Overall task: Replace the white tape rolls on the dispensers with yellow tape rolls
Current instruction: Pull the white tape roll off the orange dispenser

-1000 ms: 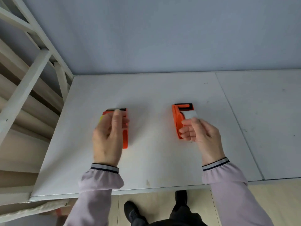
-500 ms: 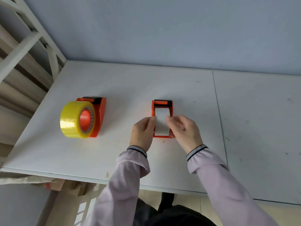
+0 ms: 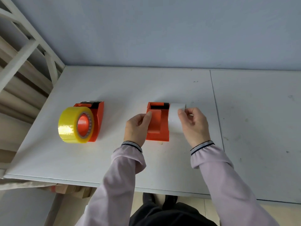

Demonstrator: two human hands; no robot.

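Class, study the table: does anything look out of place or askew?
Nothing damaged or spilled. The white tape roll sits off the side of the right dispenser, gripped by the right hand; the left hand steadies that dispenser.

Your white tape roll (image 3: 175, 119) sits beside right orange dispenser (image 3: 157, 123), apparently off hub; yellow tape roll (image 3: 74, 126) mounted on left orange dispenser (image 3: 97, 119).

A plain workroom or packing space. A bare white tabletop (image 3: 146, 88) meets a blank grey-blue wall (image 3: 162, 30). At left stands a white frame (image 3: 21, 51), with cardboard (image 3: 65, 189) under the near edge.
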